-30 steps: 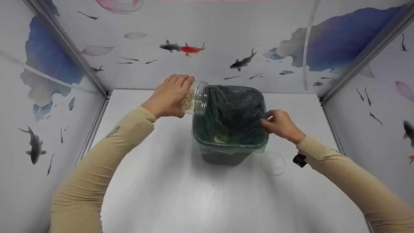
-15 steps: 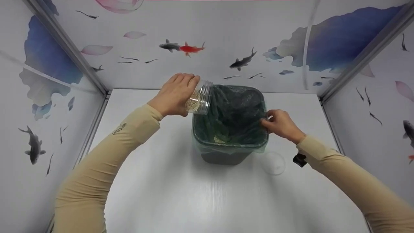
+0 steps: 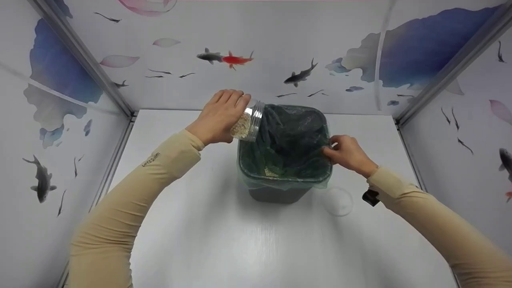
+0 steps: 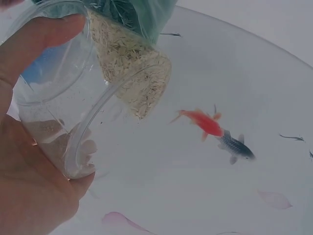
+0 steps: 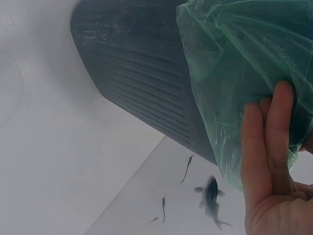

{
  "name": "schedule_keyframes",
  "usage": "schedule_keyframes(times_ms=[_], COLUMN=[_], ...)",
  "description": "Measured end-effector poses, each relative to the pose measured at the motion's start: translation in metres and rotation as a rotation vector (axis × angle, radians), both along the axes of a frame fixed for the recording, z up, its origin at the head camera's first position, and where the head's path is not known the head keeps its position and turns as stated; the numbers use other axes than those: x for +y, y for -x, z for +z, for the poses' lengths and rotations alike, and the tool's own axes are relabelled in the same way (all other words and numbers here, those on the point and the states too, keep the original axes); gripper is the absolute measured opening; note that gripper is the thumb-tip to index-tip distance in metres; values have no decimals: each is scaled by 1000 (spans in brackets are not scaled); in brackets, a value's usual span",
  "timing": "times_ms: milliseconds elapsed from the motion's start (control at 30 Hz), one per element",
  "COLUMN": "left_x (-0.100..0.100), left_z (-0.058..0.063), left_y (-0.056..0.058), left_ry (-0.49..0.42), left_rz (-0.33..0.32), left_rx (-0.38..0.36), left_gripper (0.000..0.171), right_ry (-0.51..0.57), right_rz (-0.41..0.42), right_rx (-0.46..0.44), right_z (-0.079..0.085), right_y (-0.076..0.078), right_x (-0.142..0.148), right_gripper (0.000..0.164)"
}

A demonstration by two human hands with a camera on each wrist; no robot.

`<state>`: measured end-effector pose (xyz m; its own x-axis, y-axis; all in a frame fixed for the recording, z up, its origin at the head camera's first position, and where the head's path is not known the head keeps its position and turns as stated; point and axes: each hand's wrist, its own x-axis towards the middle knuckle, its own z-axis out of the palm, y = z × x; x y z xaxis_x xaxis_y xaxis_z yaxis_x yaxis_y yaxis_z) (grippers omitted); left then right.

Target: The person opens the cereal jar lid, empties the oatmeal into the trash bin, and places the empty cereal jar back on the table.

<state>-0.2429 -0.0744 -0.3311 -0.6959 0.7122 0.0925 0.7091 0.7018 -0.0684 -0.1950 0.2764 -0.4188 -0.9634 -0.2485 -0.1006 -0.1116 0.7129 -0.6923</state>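
My left hand [image 3: 220,116] grips a clear plastic jar [image 3: 256,122], tipped on its side with its threaded mouth over the left rim of a grey trash bin [image 3: 279,196]. Pale, straw-coloured flakes [image 4: 132,58] lie along the jar's lower side in the left wrist view. A green bin liner [image 5: 220,83] covers the bin's inside and folds over its rim. At the right rim my right hand [image 3: 349,155] pinches the edge, thumb on the inside and fingers [image 5: 255,152] along the outer liner. Some flakes [image 3: 271,172] show inside the lined bin near its front.
A clear round lid [image 3: 338,201] lies flat on the white table [image 3: 224,240], right of the bin. White panels [image 3: 256,24] printed with fish and petals enclose the table at the back and sides.
My left hand has moved the jar slightly right, its mouth further over the bin, and its angle has shifted a little. My right hand and the bin have stayed in place.
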Motion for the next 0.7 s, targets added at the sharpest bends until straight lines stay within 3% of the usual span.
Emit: schedule_keyframes(times_ms=[700], left_x=[9], left_z=[2], left_y=[-3], left_ry=[29], left_rz=[-15], left_rx=[35], left_gripper=[103], right_ry=[9], right_rz=[2], right_rx=[-4], right_z=[-1], right_y=[-1], right_x=[1], right_gripper=[21])
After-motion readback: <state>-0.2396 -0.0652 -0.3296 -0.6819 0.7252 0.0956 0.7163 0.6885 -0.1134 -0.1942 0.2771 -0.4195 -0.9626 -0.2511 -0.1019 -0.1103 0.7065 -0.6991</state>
